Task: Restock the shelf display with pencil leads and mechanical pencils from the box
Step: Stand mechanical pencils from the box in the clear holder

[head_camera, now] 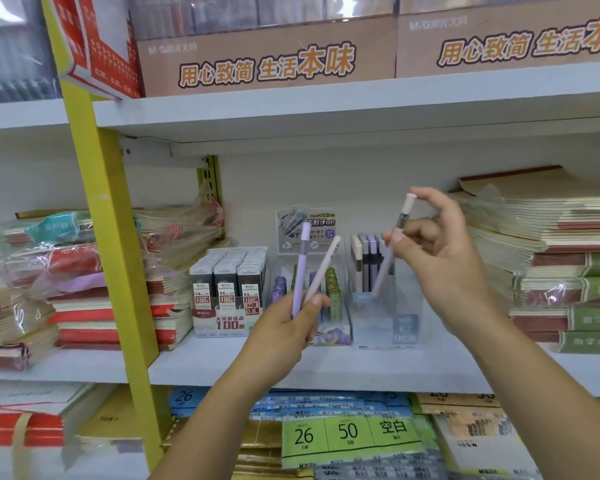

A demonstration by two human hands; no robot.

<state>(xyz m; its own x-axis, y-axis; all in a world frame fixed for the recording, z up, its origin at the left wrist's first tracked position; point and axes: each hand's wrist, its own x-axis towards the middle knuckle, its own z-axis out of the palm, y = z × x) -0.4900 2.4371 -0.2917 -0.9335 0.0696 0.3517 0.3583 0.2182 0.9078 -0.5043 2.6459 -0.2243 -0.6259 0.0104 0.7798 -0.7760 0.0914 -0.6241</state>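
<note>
left hand (289, 325) held two pencils (300, 268) | right hand (442, 252) pinched one pencil (396, 233) at the clear box (385, 327)

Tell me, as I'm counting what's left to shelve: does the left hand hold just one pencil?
No, the left hand grips two slim plastic mechanical pencils, one lilac pencil and one pale pink pencil.

Shelf (430, 370) bears display boxes (227, 306) and notebook stacks (555, 271).
</note>
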